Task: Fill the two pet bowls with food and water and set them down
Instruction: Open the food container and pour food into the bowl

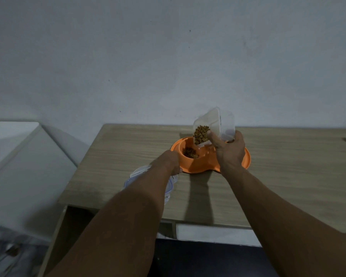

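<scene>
While tipping the clear container [216, 124] of kibble [201, 134] in the right hand [229, 151], grip clamped round it, over the left well of the orange double bowl [196, 165] on the worktop [288, 176], left hand [172, 162] steadying the rim, pouring slow and keeping low to avoid scatter.

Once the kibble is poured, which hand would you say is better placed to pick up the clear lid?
Probably the left hand: it rests by the orange plastic double bowl, beside the clear lid; the right hand holds the tilted clear container.
</scene>
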### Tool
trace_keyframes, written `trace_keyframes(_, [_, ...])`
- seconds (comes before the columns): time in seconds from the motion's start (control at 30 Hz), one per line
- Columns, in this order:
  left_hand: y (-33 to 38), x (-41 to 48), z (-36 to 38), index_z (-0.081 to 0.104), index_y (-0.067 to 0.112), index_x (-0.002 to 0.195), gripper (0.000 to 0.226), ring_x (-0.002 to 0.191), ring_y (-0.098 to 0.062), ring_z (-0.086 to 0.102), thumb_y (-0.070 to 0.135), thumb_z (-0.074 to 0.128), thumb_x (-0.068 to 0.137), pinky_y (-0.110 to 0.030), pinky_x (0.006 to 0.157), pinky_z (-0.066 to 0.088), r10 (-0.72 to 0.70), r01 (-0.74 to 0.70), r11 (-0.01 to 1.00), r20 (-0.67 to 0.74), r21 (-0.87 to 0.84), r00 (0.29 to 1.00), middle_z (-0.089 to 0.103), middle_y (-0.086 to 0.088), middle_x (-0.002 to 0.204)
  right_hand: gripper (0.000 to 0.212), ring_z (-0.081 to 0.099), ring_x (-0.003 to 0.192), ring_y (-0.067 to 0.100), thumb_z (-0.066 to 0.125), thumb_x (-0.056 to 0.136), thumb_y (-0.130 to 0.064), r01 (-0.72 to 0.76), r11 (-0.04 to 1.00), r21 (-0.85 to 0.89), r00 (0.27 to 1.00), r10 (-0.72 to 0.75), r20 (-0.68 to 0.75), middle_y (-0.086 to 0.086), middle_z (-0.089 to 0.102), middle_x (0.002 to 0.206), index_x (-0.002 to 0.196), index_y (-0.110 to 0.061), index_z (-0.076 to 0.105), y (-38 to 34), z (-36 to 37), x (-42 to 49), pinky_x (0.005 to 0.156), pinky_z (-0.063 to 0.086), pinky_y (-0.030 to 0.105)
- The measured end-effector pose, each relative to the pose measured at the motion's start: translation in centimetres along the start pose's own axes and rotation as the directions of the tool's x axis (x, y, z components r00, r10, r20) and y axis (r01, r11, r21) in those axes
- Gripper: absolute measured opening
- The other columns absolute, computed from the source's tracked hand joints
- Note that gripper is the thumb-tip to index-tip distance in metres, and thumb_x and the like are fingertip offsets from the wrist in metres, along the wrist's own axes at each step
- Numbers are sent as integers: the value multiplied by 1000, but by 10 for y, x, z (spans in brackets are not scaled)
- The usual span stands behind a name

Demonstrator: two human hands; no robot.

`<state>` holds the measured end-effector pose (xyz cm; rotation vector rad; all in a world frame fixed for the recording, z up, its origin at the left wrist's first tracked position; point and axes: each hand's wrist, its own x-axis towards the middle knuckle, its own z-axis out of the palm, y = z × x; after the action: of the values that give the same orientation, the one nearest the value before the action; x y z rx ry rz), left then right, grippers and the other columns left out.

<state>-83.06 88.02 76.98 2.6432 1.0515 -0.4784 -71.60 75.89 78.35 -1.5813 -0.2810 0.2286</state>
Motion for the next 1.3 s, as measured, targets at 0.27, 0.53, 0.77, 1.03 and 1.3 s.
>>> trace_keyframes(0.27, [2,-1,-8,67,3,106,24,102,-30,64,18,54,94,-31,72,44,-122,79,969,-174,-233,977,67,-15,111,39,68,72,22,80,77,-36,-431,803,411,887,462,26,4,62,89,92,-9,56,-15,-6,4,75,61,37])
trace_keyframes(0.53, [8,2,-52,57,8,125,64,111,-34,62,60,55,87,-44,89,56,-208,121,81,101,-989,973,60,-16,122,64,67,78,24,62,78,-69,-617,713,334,785,587,197,13,70,100,108,-13,63,-24,-5,0,60,56,30])
trace_keyframes(0.77, [5,-8,-73,55,11,127,43,100,-31,65,28,65,89,-41,84,56,-69,126,-60,131,-990,989,63,-18,120,66,65,82,26,55,80,-73,-616,784,82,777,587,226,13,69,96,102,-11,62,-43,6,-1,66,54,33])
trace_keyframes(1.03, [-39,-8,-82,62,3,112,29,85,-30,67,20,67,88,-37,67,59,-201,56,-40,63,-998,977,67,-20,112,51,63,93,36,52,94,-51,-324,925,-198,914,360,186,19,66,110,113,-5,63,-50,43,-3,67,55,41])
trace_keyframes(1.3, [-102,-10,-78,52,6,80,26,88,-28,65,26,63,94,-41,84,57,-428,5,65,-23,-998,903,60,-8,88,51,69,90,40,51,88,-49,-262,891,-370,925,341,166,20,72,97,97,-3,71,-26,106,-15,85,57,52])
